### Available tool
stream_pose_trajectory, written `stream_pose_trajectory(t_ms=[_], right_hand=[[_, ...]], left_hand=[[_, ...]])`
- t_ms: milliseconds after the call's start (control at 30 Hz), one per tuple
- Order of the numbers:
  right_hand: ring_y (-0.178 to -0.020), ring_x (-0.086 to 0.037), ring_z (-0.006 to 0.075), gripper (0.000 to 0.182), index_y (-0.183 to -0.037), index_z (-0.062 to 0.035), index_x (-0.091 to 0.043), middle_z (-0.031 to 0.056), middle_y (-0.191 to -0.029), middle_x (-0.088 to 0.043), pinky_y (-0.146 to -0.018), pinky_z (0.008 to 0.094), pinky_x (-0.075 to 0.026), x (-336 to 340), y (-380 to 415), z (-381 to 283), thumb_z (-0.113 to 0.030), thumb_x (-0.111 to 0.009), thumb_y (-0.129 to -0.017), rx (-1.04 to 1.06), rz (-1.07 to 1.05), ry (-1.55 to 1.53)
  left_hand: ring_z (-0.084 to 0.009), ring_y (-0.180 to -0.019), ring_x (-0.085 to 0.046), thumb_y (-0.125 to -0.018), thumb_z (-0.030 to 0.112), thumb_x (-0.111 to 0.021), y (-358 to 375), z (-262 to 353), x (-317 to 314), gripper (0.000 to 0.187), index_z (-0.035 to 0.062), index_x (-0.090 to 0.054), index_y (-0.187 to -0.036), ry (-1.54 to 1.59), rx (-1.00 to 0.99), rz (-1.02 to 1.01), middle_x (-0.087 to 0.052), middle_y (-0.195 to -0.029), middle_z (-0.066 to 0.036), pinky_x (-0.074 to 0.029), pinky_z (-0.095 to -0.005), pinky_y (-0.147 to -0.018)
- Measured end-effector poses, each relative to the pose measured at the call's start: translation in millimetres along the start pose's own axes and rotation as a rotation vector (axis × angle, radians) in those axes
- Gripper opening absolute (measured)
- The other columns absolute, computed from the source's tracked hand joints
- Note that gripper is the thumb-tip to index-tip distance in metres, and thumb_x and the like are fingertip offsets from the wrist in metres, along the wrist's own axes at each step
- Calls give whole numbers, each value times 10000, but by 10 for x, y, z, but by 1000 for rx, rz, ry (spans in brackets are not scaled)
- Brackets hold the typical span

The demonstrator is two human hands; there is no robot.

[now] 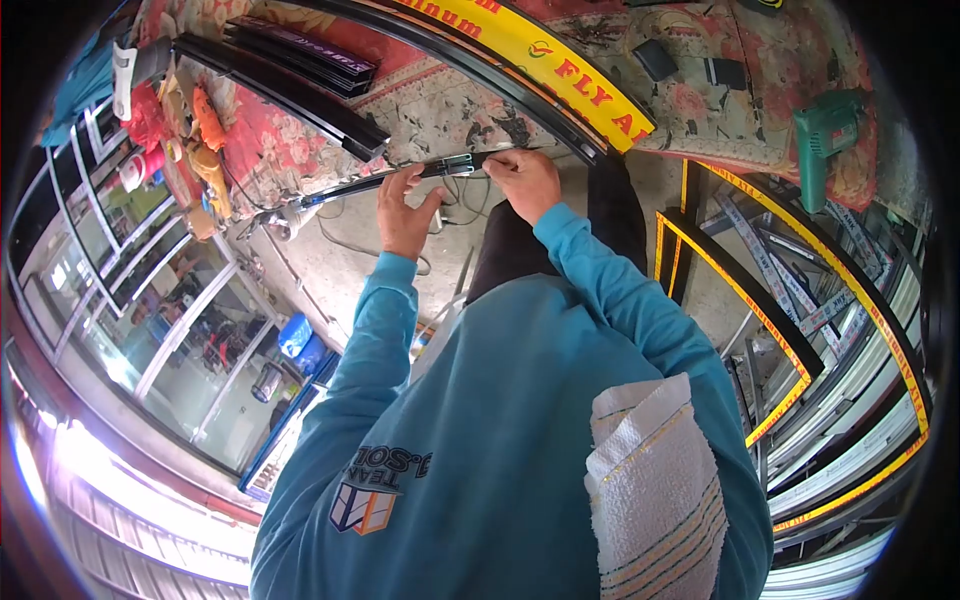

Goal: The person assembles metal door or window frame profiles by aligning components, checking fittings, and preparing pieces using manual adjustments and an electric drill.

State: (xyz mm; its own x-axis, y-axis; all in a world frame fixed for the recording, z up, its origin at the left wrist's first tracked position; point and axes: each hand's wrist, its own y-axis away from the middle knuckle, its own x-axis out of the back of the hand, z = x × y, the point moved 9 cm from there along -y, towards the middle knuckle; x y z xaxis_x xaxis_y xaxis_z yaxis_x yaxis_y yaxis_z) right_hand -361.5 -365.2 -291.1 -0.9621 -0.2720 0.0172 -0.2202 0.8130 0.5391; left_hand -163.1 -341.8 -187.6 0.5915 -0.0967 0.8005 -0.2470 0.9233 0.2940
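A narrow dark strip [350, 188] lies along the near edge of the floral-covered table [440, 110], with a small light-coloured metal fitting [458, 166] near its right end. My left hand [406, 212] is at the strip just left of the fitting, its fingertips on the strip and the thumb held apart. My right hand [528, 182] is pinched at the right end of the fitting; what lies between its fingertips is too small to make out.
Black profiles [280, 95] lie on the table at the left, beside orange-handled tools [208, 122]. A yellow-taped frame [570, 80] crosses the table. A green power tool [826, 140] is at the right, above more yellow-taped frames [740, 290]. A cable [345, 240] hangs below the strip.
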Motion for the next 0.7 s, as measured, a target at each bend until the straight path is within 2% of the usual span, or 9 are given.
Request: stream_pose_trajectory(t_ms=[133,200,233,300,400,633,700], right_hand=[[-588,-577,110,245,-976,7,-743,66,-709,-685,-577,278,-468,-57,-44,45,-219,-702,-888,13,-26,-5],[-631,-662,219,260,-977,-51,-764,128,-753,-714,-630,336,-517,-134,-65,156,-279,-709,-864,-86,-94,-49],[-631,-662,219,260,-977,-51,-764,128,-753,-714,-630,336,-517,-140,-64,163,-279,-709,-864,-85,-98,-46],[-602,-610,130,228,-996,-49,-764,73,-715,-704,-592,294,-488,-160,-61,202,-235,-711,-875,-123,-100,-208],[-609,-585,93,208,-1005,-45,-763,43,-707,-695,-586,276,-478,-230,-84,337,-203,-716,-878,-147,-90,-324],[-628,-610,114,208,-1000,-37,-759,72,-753,-722,-618,287,-498,-190,-79,268,-199,-714,-878,-109,-22,-252],[-671,-659,163,233,-991,-39,-760,107,-797,-737,-665,315,-519,-159,-73,196,-234,-717,-872,-92,-38,-217]], left_hand=[[-252,-977,-595,-714,153,-820,20,-16,1,456,76,-668,-1136,21,14,-14,-642,-998,-82,-474,-383,-882],[-272,-1003,-579,-712,150,-818,11,57,-35,463,95,-673,-1148,-61,-77,-41,-637,-1019,-85,-459,-398,-913],[-272,-1003,-579,-712,150,-818,-1,94,-27,463,95,-673,-1148,-60,-73,-38,-637,-1019,-85,-459,-398,-913],[-253,-995,-601,-735,123,-822,-15,284,-51,458,102,-684,-1171,-117,-200,-58,-633,-1035,-83,-486,-379,-880],[-269,-1008,-584,-726,119,-822,-29,346,-121,448,106,-702,-1157,-113,-259,-88,-615,-1018,-88,-472,-381,-898],[-280,-1000,-574,-737,132,-814,-65,342,-192,398,116,-728,-1125,-97,-225,-132,-589,-981,-93,-459,-387,-895],[-280,-988,-579,-745,138,-809,-77,332,-210,378,111,-736,-1115,-145,-211,-133,-591,-976,-97,-467,-387,-870]])
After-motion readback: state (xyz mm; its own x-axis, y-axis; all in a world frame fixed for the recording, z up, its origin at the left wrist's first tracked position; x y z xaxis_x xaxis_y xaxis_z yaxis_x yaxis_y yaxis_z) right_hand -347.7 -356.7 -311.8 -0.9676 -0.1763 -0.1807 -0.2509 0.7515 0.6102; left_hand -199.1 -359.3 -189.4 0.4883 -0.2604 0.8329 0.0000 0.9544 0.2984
